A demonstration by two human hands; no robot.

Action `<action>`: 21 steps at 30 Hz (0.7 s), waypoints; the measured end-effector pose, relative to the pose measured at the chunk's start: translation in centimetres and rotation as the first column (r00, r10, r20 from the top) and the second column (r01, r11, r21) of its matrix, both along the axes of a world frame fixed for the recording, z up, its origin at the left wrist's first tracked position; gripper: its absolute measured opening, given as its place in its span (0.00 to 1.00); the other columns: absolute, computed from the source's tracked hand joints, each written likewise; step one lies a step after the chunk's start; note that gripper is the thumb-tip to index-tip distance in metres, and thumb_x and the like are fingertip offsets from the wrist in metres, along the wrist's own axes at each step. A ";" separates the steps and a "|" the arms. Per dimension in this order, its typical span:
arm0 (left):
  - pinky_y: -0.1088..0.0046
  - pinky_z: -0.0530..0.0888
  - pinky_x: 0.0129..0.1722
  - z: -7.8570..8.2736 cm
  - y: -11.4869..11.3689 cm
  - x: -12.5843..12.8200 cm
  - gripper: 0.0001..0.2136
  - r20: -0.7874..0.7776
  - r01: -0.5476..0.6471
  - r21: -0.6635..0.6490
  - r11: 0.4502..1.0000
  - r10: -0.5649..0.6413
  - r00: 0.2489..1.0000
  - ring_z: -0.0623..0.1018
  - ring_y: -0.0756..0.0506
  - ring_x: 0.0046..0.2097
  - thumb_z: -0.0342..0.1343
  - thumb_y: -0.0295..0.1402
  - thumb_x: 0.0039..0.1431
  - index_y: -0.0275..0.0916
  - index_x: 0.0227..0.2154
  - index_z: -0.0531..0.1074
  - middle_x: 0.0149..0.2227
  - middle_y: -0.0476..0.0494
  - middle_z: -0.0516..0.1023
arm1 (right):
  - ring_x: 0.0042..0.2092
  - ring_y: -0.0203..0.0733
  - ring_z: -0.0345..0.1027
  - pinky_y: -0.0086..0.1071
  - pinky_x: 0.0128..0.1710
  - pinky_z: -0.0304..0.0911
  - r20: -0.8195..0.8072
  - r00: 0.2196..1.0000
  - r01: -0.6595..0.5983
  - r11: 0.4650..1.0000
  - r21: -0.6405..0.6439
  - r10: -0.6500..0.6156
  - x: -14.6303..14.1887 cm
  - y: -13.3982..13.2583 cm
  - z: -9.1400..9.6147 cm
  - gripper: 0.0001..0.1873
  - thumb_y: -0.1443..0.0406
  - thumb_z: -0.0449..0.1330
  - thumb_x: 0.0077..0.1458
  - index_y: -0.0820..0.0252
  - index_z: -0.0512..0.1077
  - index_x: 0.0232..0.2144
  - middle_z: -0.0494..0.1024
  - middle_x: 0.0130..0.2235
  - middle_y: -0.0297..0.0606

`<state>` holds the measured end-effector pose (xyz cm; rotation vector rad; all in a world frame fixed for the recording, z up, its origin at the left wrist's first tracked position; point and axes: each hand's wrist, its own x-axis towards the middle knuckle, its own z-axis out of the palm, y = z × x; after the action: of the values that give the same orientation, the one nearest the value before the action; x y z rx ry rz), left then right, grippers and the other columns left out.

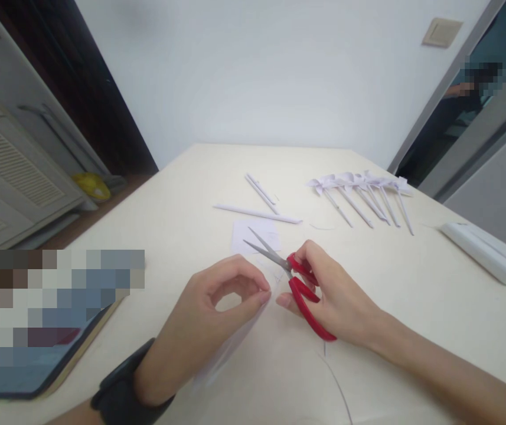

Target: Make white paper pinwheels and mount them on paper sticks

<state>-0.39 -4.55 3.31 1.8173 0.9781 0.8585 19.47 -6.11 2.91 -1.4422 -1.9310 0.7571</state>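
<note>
My right hand (336, 295) grips red-handled scissors (308, 301), with the thumb and fingers at the handles. The blades are apart and point up and left over a square white paper sheet (242, 236). Beside the scissors, my left hand (224, 295) is closed, thumb and fingertips pinched together. A long pale paper piece (230, 348) runs below its fingertips, partly hidden by the hand; its exact shape is blurred. Thin wire-like lines show between the hands. A thin wire (339, 383) lies or hangs below my right hand.
Several white paper pinwheels (359, 183) on rolled sticks lie at the right back of the table (168, 195). A longer paper stick (257, 213) and shorter rolled paper sticks (261, 192) lie mid-table. A tablet (80, 336) stands left; a white elongated object (487, 254) lies right.
</note>
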 end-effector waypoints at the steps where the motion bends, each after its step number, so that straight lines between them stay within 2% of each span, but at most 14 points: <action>1: 0.77 0.70 0.37 -0.1 0.0 0.0 0.04 -0.006 -0.009 -0.010 1.000 0.009 1.000 0.73 0.51 0.34 0.54 0.26 0.56 0.42 0.29 0.70 0.31 0.52 0.73 | 0.28 0.34 0.58 0.29 0.26 0.57 0.018 1.000 -0.002 1.000 0.030 0.001 -0.1 -0.1 0.0 0.17 0.62 0.61 0.45 0.56 0.56 0.33 0.66 0.32 0.30; 7: 0.74 0.70 0.40 -0.3 -0.1 0.3 0.03 0.007 -0.022 -0.048 0.999 0.022 1.000 0.75 0.49 0.36 0.55 0.28 0.56 0.41 0.29 0.72 0.31 0.51 0.76 | 0.32 0.36 0.60 0.33 0.31 0.62 0.113 0.993 -0.051 0.984 0.172 0.032 -0.4 -0.3 -0.3 0.17 0.61 0.60 0.47 0.56 0.57 0.38 0.64 0.39 0.35; 13: 0.76 0.72 0.35 0.2 -0.1 0.2 0.02 0.051 -0.088 -0.109 0.990 0.094 0.994 0.76 0.48 0.35 0.58 0.28 0.53 0.42 0.28 0.74 0.32 0.51 0.79 | 0.34 0.38 0.61 0.34 0.34 0.62 0.179 0.982 -0.090 0.973 0.213 0.052 -0.6 -0.3 -0.9 0.18 0.66 0.60 0.45 0.57 0.58 0.38 0.65 0.40 0.36; 21: 0.81 0.71 0.33 -0.1 0.2 0.1 0.06 0.210 -0.074 -0.273 0.959 0.134 0.969 0.76 0.51 0.34 0.62 0.26 0.49 0.42 0.28 0.72 0.30 0.54 0.78 | 0.35 0.39 0.61 0.34 0.32 0.62 0.195 0.980 -0.085 0.968 0.237 0.038 -0.5 -0.4 -0.8 0.18 0.66 0.59 0.45 0.57 0.59 0.39 0.65 0.40 0.37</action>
<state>-0.33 -4.34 3.22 1.4193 0.9959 0.9299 18.97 -6.55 2.08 -1.3471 -2.1370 0.4012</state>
